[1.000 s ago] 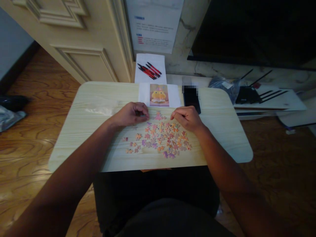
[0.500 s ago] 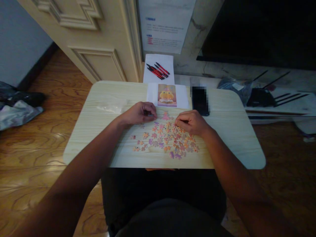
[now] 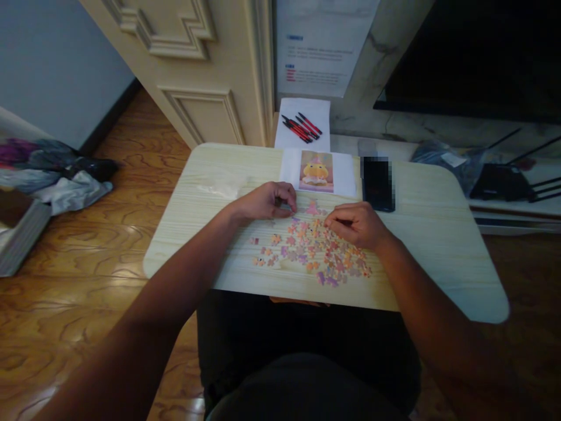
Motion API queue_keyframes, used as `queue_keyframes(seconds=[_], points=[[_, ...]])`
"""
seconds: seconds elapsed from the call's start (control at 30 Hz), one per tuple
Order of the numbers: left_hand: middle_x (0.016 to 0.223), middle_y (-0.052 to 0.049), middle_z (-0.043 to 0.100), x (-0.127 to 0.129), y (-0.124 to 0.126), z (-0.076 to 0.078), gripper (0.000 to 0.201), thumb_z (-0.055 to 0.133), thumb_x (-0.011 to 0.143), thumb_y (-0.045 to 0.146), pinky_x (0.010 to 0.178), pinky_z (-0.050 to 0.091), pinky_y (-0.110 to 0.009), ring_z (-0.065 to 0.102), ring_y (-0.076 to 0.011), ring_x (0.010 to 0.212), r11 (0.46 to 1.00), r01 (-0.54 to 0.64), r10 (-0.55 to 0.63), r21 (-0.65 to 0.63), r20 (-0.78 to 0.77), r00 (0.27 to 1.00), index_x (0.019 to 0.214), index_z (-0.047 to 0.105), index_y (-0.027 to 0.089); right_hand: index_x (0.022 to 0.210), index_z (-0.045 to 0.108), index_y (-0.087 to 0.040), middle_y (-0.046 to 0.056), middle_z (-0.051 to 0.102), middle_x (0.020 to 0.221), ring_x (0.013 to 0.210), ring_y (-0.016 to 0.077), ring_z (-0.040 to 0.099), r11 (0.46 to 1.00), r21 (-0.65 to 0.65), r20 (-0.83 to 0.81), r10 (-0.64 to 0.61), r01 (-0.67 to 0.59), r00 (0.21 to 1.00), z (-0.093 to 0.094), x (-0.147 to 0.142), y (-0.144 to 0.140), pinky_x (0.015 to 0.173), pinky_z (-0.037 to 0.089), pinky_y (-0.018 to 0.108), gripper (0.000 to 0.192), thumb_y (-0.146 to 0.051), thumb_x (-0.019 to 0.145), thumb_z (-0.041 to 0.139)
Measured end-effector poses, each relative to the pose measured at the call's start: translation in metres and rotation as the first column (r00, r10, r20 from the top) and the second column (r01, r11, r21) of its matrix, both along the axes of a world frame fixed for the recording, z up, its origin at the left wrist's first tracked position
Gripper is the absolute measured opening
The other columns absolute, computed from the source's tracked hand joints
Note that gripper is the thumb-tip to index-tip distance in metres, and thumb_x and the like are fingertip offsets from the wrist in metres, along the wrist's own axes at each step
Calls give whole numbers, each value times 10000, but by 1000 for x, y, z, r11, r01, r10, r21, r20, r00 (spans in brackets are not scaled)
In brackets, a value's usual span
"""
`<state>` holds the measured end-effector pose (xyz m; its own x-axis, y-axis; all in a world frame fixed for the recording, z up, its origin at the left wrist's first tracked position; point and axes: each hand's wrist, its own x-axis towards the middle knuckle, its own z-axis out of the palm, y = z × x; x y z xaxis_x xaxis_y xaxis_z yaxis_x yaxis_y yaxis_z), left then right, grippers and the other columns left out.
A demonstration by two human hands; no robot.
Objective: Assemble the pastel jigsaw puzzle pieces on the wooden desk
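Note:
Many small jigsaw puzzle pieces (image 3: 302, 255), in pink, orange and purple, lie loose on the pale wooden table (image 3: 421, 257). My left hand (image 3: 272, 200) hovers at their far left side, fingers curled and thumb meeting the fingertips; anything pinched there is too small to make out. On the right, my right hand (image 3: 357, 224) is low over the pile, thumb and forefinger pinched at its upper edge. Whatever sits between those tips is hidden. A few joined-looking pink pieces (image 3: 312, 207) lie between the two hands, below a printed picture (image 3: 316, 172) of a yellow cartoon figure.
A black phone (image 3: 377, 184) lies right of the picture sheet. Clear plastic (image 3: 223, 186) rests at the table's back left. Red-and-black pens (image 3: 302, 127) lie on white paper behind the table. Dark legs are under the front edge.
The head view has turned left, so the whole scene sits further right. Both hands keep nearly the same places over the puzzle pieces, their fingers still curled.

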<state>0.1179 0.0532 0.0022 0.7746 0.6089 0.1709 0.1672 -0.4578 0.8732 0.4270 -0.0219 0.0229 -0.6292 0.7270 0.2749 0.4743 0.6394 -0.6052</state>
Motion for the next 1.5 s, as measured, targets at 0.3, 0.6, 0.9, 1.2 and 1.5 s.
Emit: queue_keyframes(seconds=[0.3, 0.6, 0.9, 1.2, 1.5], points=[[1065, -59, 718, -3, 0, 6, 94, 840, 881, 226, 977, 563, -365, 695, -183, 986, 999, 45, -44, 13, -50, 998, 965, 882, 233, 725, 732, -215, 10, 716, 672, 586, 151, 588, 1000, -3, 0, -24, 24, 1000, -2, 0, 0, 597, 419, 314, 327, -295, 1020, 617], [1076, -51, 684, -1, -3, 8, 155, 880, 880, 246, 978, 546, -353, 661, -187, 1001, 997, 57, -51, 55, -96, 994, 1035, 884, 253, 686, 731, -225, 15, 701, 642, 566, 156, 601, 989, 35, -122, -138, 143, 983, 1, 2, 0, 568, 420, 312, 328, -318, 984, 632], [1059, -53, 681, 1, -4, 7, 95, 855, 905, 258, 970, 549, -352, 663, -193, 990, 995, 63, -55, 78, -107, 993, 995, 883, 250, 709, 759, -215, 13, 704, 632, 546, 149, 598, 976, 68, -204, -189, 207, 960, -1, 3, 0, 555, 411, 307, 334, -338, 990, 625], [1085, -70, 715, 0, -4, 7, 97, 841, 931, 260, 1000, 555, -366, 683, -205, 1022, 992, 65, -55, 111, -90, 994, 1019, 868, 231, 696, 741, -215, 0, 681, 619, 521, 136, 556, 978, 93, -209, -165, 187, 964, 0, 3, 2, 548, 394, 304, 322, -307, 979, 619], [1084, -76, 763, -2, -4, 6, 117, 825, 941, 255, 997, 565, -338, 709, -189, 1026, 994, 47, -42, 100, -57, 998, 1043, 855, 205, 685, 726, -203, 5, 695, 637, 549, 133, 597, 984, 98, -205, -129, 151, 970, 0, 2, 2, 552, 403, 287, 319, -258, 981, 621]])
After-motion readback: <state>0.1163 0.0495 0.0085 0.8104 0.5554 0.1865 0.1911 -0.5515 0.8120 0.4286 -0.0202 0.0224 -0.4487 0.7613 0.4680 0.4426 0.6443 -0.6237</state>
